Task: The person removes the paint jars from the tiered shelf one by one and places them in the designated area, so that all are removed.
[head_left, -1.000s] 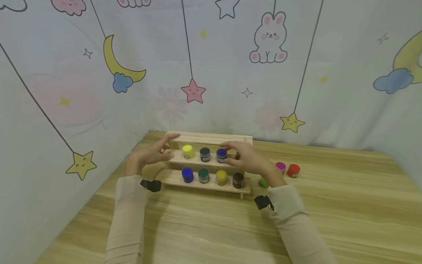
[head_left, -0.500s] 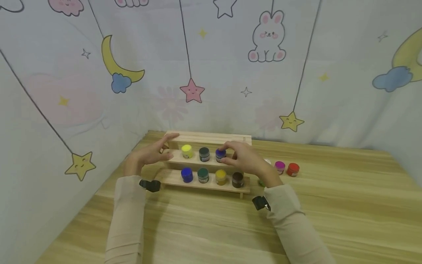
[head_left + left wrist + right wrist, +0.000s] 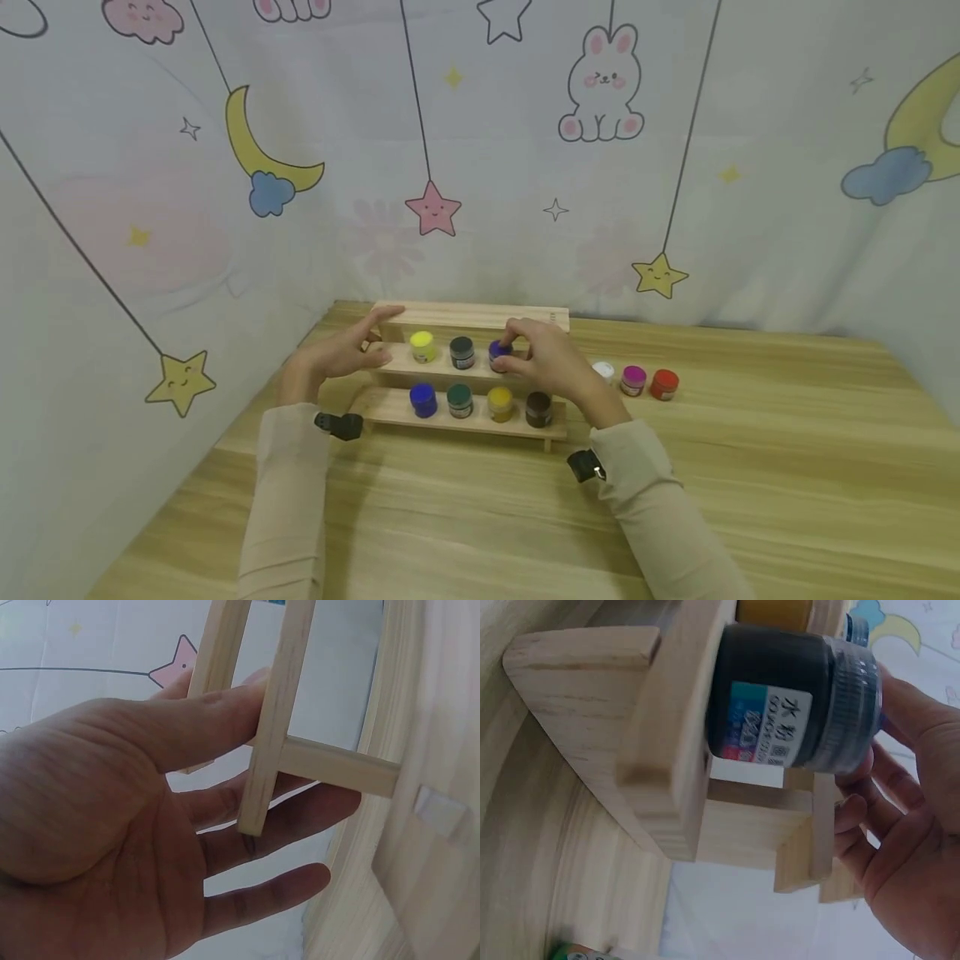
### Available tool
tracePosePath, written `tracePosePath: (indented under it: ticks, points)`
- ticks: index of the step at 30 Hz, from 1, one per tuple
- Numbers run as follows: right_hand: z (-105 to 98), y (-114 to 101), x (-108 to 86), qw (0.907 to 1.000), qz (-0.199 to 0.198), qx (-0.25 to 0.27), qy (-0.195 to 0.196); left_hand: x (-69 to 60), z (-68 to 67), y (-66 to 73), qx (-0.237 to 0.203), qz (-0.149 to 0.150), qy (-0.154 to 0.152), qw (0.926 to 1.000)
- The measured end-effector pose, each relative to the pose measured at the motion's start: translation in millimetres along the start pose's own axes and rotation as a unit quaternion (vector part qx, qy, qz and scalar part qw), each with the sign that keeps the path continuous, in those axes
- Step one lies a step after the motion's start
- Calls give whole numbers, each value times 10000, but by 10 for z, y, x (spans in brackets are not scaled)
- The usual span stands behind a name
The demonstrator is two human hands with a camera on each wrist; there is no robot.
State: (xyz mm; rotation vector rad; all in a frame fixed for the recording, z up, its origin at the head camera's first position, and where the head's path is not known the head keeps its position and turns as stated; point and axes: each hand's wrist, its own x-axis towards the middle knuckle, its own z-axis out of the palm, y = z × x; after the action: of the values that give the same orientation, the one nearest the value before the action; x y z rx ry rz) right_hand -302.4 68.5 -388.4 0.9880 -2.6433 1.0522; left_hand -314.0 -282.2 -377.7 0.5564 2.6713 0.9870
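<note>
Since the earlier frame, the right hand (image 3: 547, 357) has slid slightly leftward onto the violet jar (image 3: 497, 357), and a white jar (image 3: 602, 372) has come into sight beside its wrist.

The left hand (image 3: 337, 352) keeps its place at the left end of the wooden rack (image 3: 540, 320). Its grip is slack, thumb at the middle shelf (image 3: 401, 358) and forefinger reaching over the top shelf (image 3: 450, 315), probably to steady the frame. Along the middle shelf stand a yellow jar (image 3: 422, 347), a charcoal jar (image 3: 462, 353) and the violet one; the right grip pinches this last between thumb and finger, seemingly to avoid nudging its neighbour. On the lower shelf (image 3: 392, 406) come a blue jar (image 3: 423, 401), a dark green jar (image 3: 460, 401), an ochre jar (image 3: 500, 405) and a brown jar (image 3: 538, 410), spaced perhaps to leave finger room. Farther right, the white jar, a magenta jar (image 3: 633, 381) and a red jar (image 3: 664, 385) wait on the desk (image 3: 450, 517).

The left wrist view shows slim, square-cut battens (image 3: 281, 705) of pale, unpainted wood. The jars are squat cylinders; in the right wrist view, a dark one wears a printed label and a clear, ribbed cap, likely plastic. Streaky wood grain runs across the desk.
</note>
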Motion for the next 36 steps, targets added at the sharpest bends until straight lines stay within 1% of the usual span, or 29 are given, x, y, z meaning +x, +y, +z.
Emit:
tracePosePath:
  ticks: [4,7,11,15,20,24,29,32,36]
  points:
    - [-33,29,-5,9998,26,111,-161,-1,6,1,-51,52,-22,10000]
    - [-75,50,-15,9992,58,258,-301,4,5,2,-60,144,-25,9999]
    - [-136,56,-36,9977,104,414,-519,2,-4,11,-20,192,-20,9998]
    - [-202,52,-56,9971,86,305,-695,2,-7,12,7,171,-14,9999]
    - [-279,39,-75,9955,234,92,-917,2,-9,-21,2,108,-12,9999]
    - [-345,37,-97,9931,387,84,-1104,8,-1,-32,-26,106,-16,9999]
    - [-429,61,-150,9904,558,294,-1229,4,10,-31,-64,122,-20,9999]
    - [-484,81,-177,9876,710,422,-1338,0,10,-22,-72,133,-20,9999]
    - [-537,108,-199,9840,804,569,-1487,-10,5,0,-128,132,-30,9998]
